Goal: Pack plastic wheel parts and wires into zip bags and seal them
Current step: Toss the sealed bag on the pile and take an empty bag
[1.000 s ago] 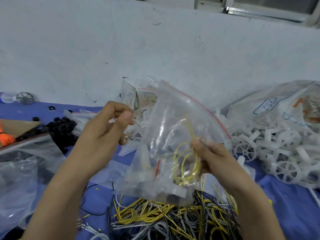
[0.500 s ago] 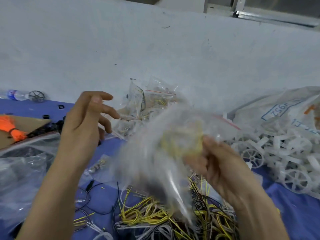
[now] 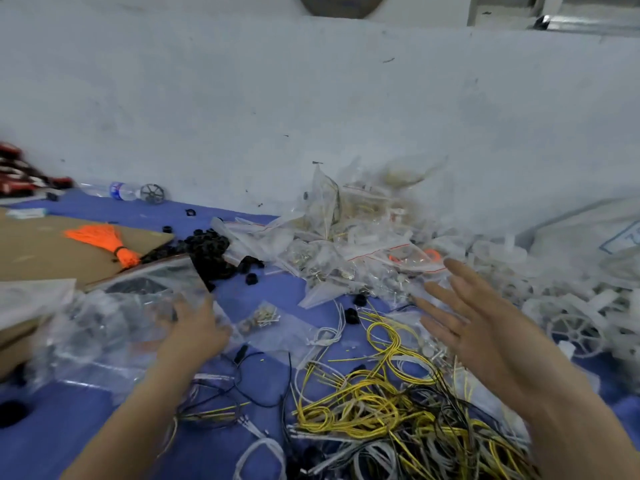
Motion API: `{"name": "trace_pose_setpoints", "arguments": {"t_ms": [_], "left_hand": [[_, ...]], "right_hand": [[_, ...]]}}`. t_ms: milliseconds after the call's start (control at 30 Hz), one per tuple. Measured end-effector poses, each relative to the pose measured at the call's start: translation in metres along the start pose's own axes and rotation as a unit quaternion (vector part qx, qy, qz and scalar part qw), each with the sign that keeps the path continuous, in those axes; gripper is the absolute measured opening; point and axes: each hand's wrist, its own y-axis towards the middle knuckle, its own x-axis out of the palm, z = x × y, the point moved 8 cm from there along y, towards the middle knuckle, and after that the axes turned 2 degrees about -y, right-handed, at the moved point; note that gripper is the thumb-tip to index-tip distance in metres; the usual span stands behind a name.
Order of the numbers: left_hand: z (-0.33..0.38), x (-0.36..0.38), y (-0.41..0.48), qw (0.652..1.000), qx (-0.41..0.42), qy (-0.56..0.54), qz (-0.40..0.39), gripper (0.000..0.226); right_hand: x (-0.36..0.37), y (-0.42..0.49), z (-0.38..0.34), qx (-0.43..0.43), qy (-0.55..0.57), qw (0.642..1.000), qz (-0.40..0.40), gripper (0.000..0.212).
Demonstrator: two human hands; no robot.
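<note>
My right hand (image 3: 485,327) hovers open, fingers spread, above the tangle of yellow, black and white wires (image 3: 381,410). A filled zip bag (image 3: 407,174), blurred, is in the air over the heap of packed zip bags (image 3: 346,244) against the wall. My left hand (image 3: 194,327) lies palm down with its fingers on a stack of empty clear zip bags (image 3: 114,317) at the left. White plastic wheels (image 3: 575,327) are piled at the right.
Black plastic rings (image 3: 207,247) and an orange tassel (image 3: 104,240) on cardboard (image 3: 41,251) sit at the left. A water bottle (image 3: 121,190) lies by the wall. A big printed sack (image 3: 588,230) stands far right. A blue cover (image 3: 277,292) lies over the table.
My right hand let go of the filled bag, which flew toward the heap by the wall. My left hand dropped from mid-air onto the empty bags at the left.
</note>
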Motion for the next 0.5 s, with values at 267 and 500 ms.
{"name": "trace_pose_setpoints", "arguments": {"t_ms": [267, 500], "left_hand": [[-0.033, -0.019, -0.022, 0.996, 0.040, -0.021, 0.072, 0.024], [-0.036, -0.024, -0.032, 0.993, 0.086, -0.058, 0.059, 0.018]], "right_hand": [[0.039, -0.002, 0.044, 0.079, -0.144, 0.982, -0.094, 0.053], [0.056, -0.010, 0.048, 0.080, -0.230, 0.958, -0.152, 0.050]]}}
